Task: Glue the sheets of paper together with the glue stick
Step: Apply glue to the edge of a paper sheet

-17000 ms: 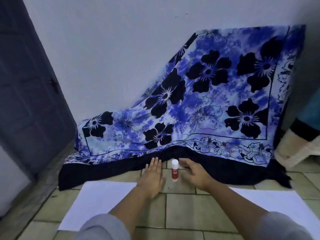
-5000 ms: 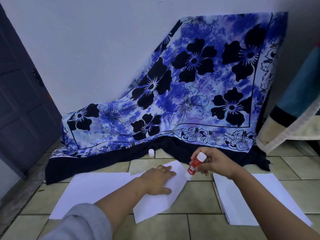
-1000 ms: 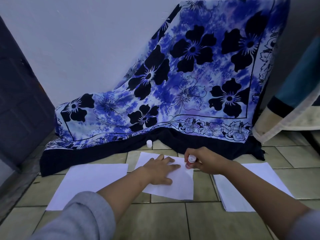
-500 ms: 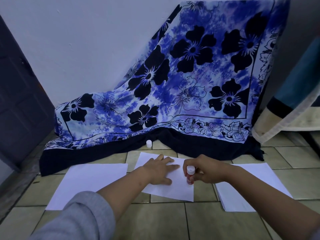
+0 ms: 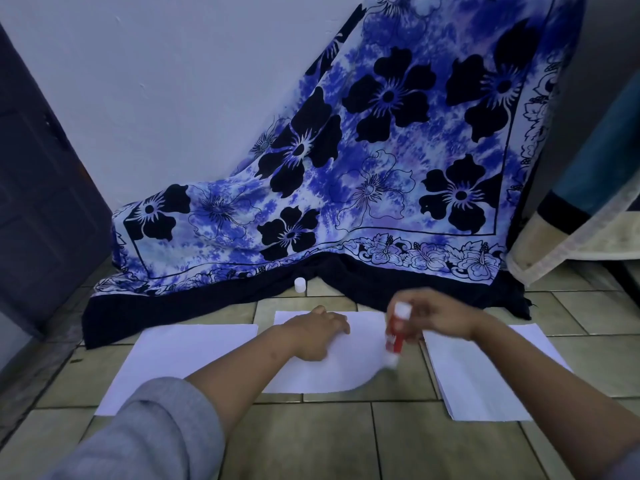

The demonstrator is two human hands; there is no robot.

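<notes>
A white sheet of paper (image 5: pixel 332 372) lies on the tiled floor in the middle. My left hand (image 5: pixel 318 332) presses flat on its far left part. My right hand (image 5: pixel 436 315) grips a red-and-white glue stick (image 5: pixel 396 332), tip down at the sheet's right edge, which curls up there. The hand and stick are blurred. Another white sheet (image 5: pixel 180 362) lies to the left, and a stack of sheets (image 5: pixel 485 375) to the right. The white glue cap (image 5: pixel 300 284) stands on the floor by the cloth.
A blue floral cloth (image 5: pixel 381 174) drapes from the wall to the floor behind the papers. A dark door (image 5: pixel 38 188) is at the left. A fabric-covered piece of furniture (image 5: pixel 588 216) is at the right. The tiled floor (image 5: pixel 346 441) extends toward me.
My right hand has drawn the glue stick down the sheet's right edge toward me, and the sheet's near right corner has lifted and curled. My left hand stays pressed on the paper.
</notes>
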